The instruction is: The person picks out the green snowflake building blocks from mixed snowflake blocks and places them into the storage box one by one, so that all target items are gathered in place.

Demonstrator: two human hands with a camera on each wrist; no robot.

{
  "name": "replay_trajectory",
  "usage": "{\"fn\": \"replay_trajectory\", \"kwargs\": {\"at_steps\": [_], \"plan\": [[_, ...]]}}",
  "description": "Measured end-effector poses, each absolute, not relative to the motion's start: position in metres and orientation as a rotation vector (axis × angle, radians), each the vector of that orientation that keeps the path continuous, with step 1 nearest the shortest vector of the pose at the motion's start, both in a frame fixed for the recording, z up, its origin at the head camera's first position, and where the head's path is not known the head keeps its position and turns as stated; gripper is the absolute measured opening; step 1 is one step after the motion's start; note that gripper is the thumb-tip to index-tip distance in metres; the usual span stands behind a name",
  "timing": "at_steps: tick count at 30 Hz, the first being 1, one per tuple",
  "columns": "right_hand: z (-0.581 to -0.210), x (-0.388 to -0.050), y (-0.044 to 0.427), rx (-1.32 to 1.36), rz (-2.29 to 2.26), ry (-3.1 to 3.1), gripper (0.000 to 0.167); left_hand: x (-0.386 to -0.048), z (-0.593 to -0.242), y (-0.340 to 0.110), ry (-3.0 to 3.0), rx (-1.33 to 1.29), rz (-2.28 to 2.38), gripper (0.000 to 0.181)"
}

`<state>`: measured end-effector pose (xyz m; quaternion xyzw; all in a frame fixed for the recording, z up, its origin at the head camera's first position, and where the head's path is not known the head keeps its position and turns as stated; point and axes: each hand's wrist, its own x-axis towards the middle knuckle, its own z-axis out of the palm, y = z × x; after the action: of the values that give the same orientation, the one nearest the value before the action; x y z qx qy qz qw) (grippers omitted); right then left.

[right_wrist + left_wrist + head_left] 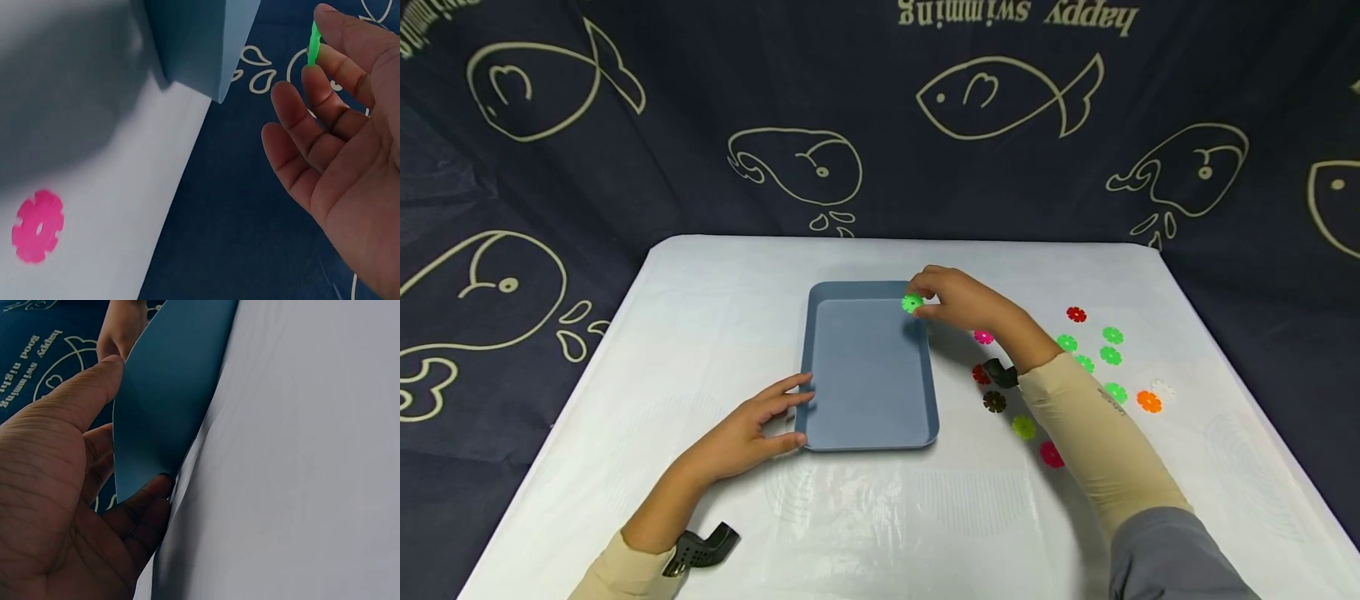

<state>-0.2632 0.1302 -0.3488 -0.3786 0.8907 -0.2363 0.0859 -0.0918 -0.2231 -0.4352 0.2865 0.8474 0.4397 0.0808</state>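
Over the far right corner of a grey-blue tray [872,367], my right hand [964,302] pinches a bright green notched plastic disc [912,303] between thumb and fingers. The right wrist view shows that green disc [314,44] edge-on, with the other fingers loosely bent below it. My left hand [752,433] rests at the tray's near left side, its spread fingertips touching the rim. From the left wrist, the thumb and fingers lie along the tray's outer wall [169,387]. The tray's floor is bare.
Right of the tray lie scattered notched discs: a pink one [983,337], a brown one [995,402], a yellow-green one [1023,427], an orange one [1148,402], a red one [1077,314] and several green ones [1110,356]. Dark fish-print cloth [880,192] hangs behind the white table [715,283].
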Motion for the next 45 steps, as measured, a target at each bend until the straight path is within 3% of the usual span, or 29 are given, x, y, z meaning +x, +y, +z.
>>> {"fn": "replay_trajectory", "kwargs": {"at_steps": [30, 45], "plan": [[-0.365, -0.283, 0.072, -1.193, -0.897, 2.55, 0.024, -0.091, -0.435, -0.224, 2.538, 0.873, 1.316, 0.062], [-0.366, -0.29, 0.046, -1.082, -1.052, 2.5, 0.023, -0.091, -0.434, -0.223, 2.53, 0.864, 1.326, 0.061]]}}
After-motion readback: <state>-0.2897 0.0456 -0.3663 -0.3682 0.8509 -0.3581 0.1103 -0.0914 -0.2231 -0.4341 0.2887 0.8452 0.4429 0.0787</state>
